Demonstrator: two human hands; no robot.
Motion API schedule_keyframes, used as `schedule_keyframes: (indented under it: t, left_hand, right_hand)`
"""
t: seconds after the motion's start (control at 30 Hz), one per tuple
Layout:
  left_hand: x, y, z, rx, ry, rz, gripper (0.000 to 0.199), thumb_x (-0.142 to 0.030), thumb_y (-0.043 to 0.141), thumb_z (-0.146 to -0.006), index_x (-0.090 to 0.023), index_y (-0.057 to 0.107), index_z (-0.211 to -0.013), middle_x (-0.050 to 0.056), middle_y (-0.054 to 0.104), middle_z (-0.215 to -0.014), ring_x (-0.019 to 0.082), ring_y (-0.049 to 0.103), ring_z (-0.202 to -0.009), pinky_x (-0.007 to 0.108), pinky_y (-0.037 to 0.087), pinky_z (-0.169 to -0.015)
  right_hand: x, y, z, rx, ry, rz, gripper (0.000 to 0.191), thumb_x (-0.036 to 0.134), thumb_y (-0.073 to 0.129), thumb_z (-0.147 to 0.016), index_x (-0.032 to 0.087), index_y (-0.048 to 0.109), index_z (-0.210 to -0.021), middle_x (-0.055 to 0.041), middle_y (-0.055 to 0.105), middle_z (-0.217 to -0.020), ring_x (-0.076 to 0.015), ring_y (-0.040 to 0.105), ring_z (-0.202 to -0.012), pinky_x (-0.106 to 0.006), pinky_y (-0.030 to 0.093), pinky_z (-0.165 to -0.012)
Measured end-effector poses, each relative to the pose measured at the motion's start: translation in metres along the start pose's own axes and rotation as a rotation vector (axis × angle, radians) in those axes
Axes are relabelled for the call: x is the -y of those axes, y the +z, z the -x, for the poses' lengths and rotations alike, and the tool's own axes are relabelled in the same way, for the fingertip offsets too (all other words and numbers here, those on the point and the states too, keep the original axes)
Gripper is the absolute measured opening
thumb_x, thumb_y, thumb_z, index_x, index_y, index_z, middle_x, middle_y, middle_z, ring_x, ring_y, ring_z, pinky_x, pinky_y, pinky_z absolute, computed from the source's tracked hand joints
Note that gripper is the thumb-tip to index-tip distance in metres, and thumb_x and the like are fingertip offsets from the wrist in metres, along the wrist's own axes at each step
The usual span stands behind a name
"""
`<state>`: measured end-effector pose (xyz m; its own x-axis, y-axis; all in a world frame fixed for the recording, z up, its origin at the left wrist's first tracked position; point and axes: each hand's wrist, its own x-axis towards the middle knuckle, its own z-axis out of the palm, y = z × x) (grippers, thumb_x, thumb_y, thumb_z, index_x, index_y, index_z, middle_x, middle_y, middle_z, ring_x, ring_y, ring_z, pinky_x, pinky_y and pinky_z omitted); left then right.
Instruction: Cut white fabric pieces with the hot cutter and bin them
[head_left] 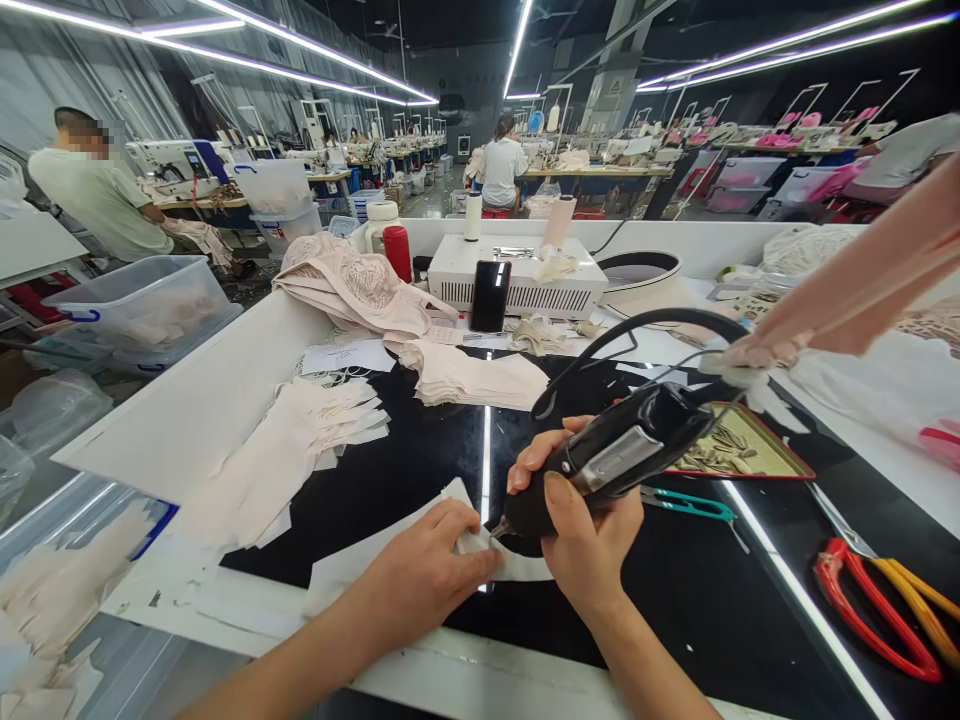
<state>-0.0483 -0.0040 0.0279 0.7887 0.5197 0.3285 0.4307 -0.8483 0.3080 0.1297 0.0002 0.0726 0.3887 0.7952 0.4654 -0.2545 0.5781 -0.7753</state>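
My right hand [585,535] is wrapped round a black corded handheld power tool [600,470] with a silver switch lever and a thin metal tip. The tip points down to the left, at the edge of a pale fabric piece [525,567] on the black table top. My left hand [439,565] pinches and presses that fabric close beside the tip, thumb and fingers together. Whether the tip touches the cloth I cannot tell. A white sheet [352,560] lies under my left hand and wrist.
Pale fabric stacks [285,460] lie on the left, with more cloth [480,375] behind. Right of the tool are teal thread snips [694,503], a tray [780,450] and red-handled scissors [874,610]. A phone [491,295] leans against a white box [450,260]. The tool's cable [637,318] arches overhead.
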Motion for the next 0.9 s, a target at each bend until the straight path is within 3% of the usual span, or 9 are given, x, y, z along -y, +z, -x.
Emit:
schedule_keyframes:
  t: [0.2, 0.4, 0.6, 0.8, 0.9]
  left_hand:
    - [0.001, 0.000, 0.000, 0.021, -0.007, 0.007, 0.025, -0.014, 0.061, -0.102, -0.024, 0.067, -0.124, 0.010, 0.056, -0.116, 0.024, 0.060, -0.105, 0.036, 0.060, -0.091]
    - [0.002, 0.002, 0.000, 0.032, -0.007, -0.005, 0.027, -0.014, 0.059, -0.103, -0.024, 0.067, -0.127, 0.010, 0.056, -0.116, 0.024, 0.061, -0.105, 0.037, 0.060, -0.090]
    - [0.003, -0.004, 0.005, 0.079, -0.040, 0.046, 0.024, -0.019, 0.054, -0.108, -0.024, 0.066, -0.128, 0.011, 0.059, -0.120, 0.024, 0.063, -0.109, 0.036, 0.060, -0.092]
    - [0.009, -0.014, -0.001, 0.001, -0.039, 0.099, 0.022, -0.019, 0.049, -0.110, -0.020, 0.065, -0.125, 0.009, 0.066, -0.120, 0.020, 0.065, -0.111, 0.032, 0.058, -0.100]
    - [0.013, -0.008, -0.010, -0.037, -0.027, 0.043, 0.013, -0.019, 0.056, -0.108, -0.020, 0.068, -0.113, 0.006, 0.069, -0.113, 0.018, 0.067, -0.108, 0.030, 0.058, -0.100]
  right_hand:
    - [-0.003, 0.003, -0.002, 0.002, -0.017, -0.013, 0.041, 0.039, 0.081, -0.087, 0.028, 0.057, -0.118, 0.0040, 0.066, -0.083, -0.0136, 0.064, -0.062, -0.030, 0.056, -0.059]
    - [-0.006, 0.005, -0.001, 0.012, 0.005, -0.035, 0.033, 0.030, 0.077, -0.091, 0.028, 0.058, -0.117, 0.0045, 0.067, -0.083, -0.0126, 0.064, -0.062, -0.030, 0.056, -0.060]
    - [0.006, -0.003, -0.005, -0.005, -0.008, -0.019, 0.038, 0.033, 0.083, -0.087, 0.028, 0.061, -0.117, 0.0045, 0.069, -0.086, -0.0125, 0.066, -0.066, -0.029, 0.057, -0.063]
    - [0.022, -0.028, -0.011, -0.042, -0.024, 0.176, 0.038, 0.031, 0.085, -0.085, 0.030, 0.063, -0.116, 0.0044, 0.072, -0.087, -0.0130, 0.068, -0.070, -0.027, 0.059, -0.068]
    - [0.023, -0.052, -0.005, -0.077, 0.008, 0.369, 0.041, 0.034, 0.084, -0.086, 0.029, 0.065, -0.123, 0.0005, 0.075, -0.101, -0.0170, 0.073, -0.084, -0.030, 0.062, -0.079]
